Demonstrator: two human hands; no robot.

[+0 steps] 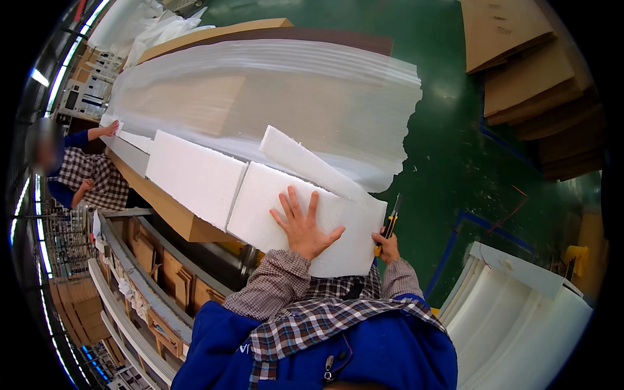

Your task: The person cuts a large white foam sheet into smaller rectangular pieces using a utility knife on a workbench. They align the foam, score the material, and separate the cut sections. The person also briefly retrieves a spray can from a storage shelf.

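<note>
My left hand [304, 226] lies flat with fingers spread on a white foam sheet [336, 243] close to my body. At that sheet's right edge, my right hand [387, 244] grips a yellow and black utility knife [390, 226], its blade pointing away from me. A narrower foam strip [307, 158] slants across the far edge of the sheet. Left of it, a second foam sheet [195, 175] sits end to end with a thin gap between. Beyond them, translucent foam wrap [312, 63] with a ragged right edge covers a large flat panel.
A co-worker in a checked apron [97, 170] stands at the far left, one hand on the panel's end. Stacked cardboard [531, 83] lies at upper right. A white foam roll [526, 331] is at lower right, and a shelved cart with cardboard pieces [161, 263] at lower left.
</note>
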